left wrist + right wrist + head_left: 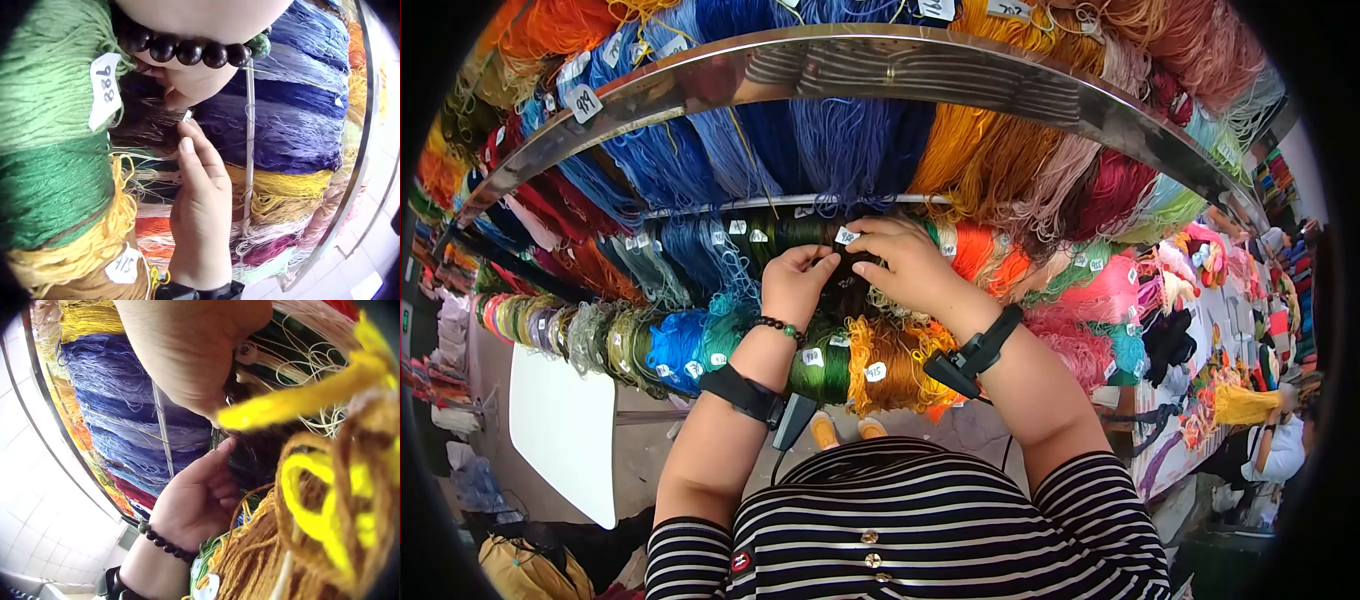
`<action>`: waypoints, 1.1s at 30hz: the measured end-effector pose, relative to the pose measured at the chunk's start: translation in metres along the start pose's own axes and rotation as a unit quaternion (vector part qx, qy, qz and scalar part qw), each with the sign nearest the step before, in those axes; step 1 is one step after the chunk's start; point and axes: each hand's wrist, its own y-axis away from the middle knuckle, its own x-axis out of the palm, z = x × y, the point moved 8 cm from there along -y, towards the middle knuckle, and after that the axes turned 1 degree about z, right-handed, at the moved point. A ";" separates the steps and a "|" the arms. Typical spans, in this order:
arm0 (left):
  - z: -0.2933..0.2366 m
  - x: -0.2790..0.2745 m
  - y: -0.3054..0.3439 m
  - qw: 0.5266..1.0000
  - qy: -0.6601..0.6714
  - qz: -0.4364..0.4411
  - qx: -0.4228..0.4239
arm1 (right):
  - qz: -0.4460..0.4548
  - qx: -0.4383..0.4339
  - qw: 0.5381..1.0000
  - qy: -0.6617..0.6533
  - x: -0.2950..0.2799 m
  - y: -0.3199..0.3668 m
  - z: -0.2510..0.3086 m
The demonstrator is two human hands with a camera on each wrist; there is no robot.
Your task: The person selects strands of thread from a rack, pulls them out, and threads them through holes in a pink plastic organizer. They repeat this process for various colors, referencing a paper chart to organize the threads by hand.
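Dark brown thread hangs between both hands. The left hand, with a dark bead bracelet at its wrist, has thumb and forefinger together at this thread; its other fingers curl in, as the right wrist view shows. From the other side the right hand reaches in. In the left wrist view the right hand pinches a small white tag between thumb and fingers. What lies between the left fingertips is mostly hidden.
A curved metal rail crosses above the hands, with blue thread hanging below it. Numbered bundles, green and brown, line the lower rack. A white board stands lower left; a person is at far right.
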 end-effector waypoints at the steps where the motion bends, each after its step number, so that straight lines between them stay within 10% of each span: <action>1: 0.001 0.001 -0.001 1.000 0.002 0.002 -0.011 | 0.002 0.001 1.000 -0.003 0.000 0.000 0.000; 33: -0.005 -0.001 0.009 0.982 0.131 0.015 -0.133 | -0.010 -0.001 1.000 -0.018 -0.001 -0.003 -0.002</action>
